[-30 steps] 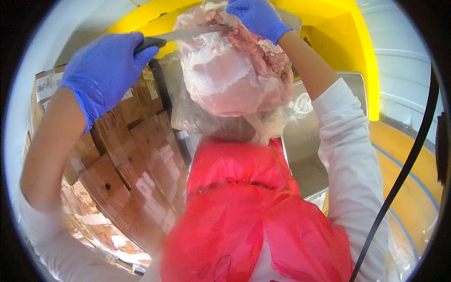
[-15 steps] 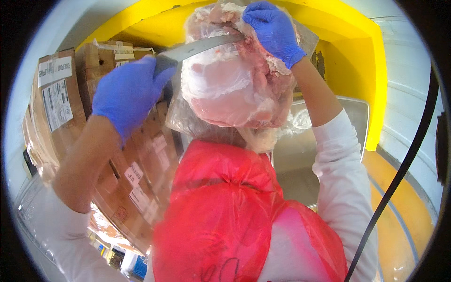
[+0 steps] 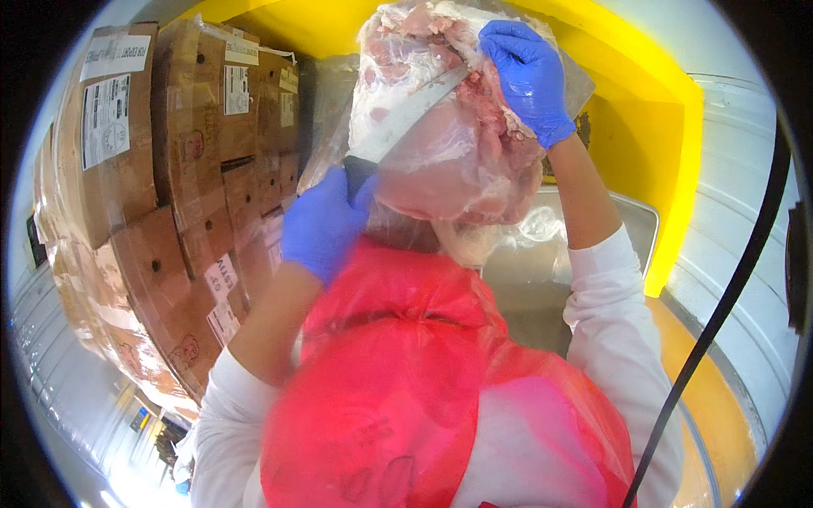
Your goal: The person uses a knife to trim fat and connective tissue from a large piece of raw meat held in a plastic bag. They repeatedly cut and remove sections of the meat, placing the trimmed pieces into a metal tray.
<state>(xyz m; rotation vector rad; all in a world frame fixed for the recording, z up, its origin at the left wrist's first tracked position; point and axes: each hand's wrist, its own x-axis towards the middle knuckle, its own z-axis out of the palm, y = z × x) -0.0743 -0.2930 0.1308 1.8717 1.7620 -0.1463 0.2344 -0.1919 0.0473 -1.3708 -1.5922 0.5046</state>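
Observation:
A large pale-pink piece of raw meat point(image 3: 457, 161) with white fat lies in front of me on clear plastic. My left hand point(image 3: 326, 222), in a blue glove, is closed round the dark handle of a knife point(image 3: 417, 112). The broad blade slants up and right across the meat, its tip at the reddish cut in the middle. At the meat's upper right edge, my blue-gloved right hand point(image 3: 529, 80) has its fingers curled onto the flesh and grips it. Its fingertips are partly hidden.
Stacked cardboard boxes point(image 3: 118, 161) wrapped in film stand on the left. A grey metal tray point(image 3: 529, 292) lies right of the meat, under crumpled clear plastic. Behind rises a yellow frame point(image 3: 652, 152). A black cable point(image 3: 720, 317) runs down the right side. I wear a red plastic apron point(image 3: 389, 339).
My left hand has moved right and down toward me, turning the blade from nearly level to a steep slant. My right hand keeps its hold on the meat. The view has shifted somewhat.

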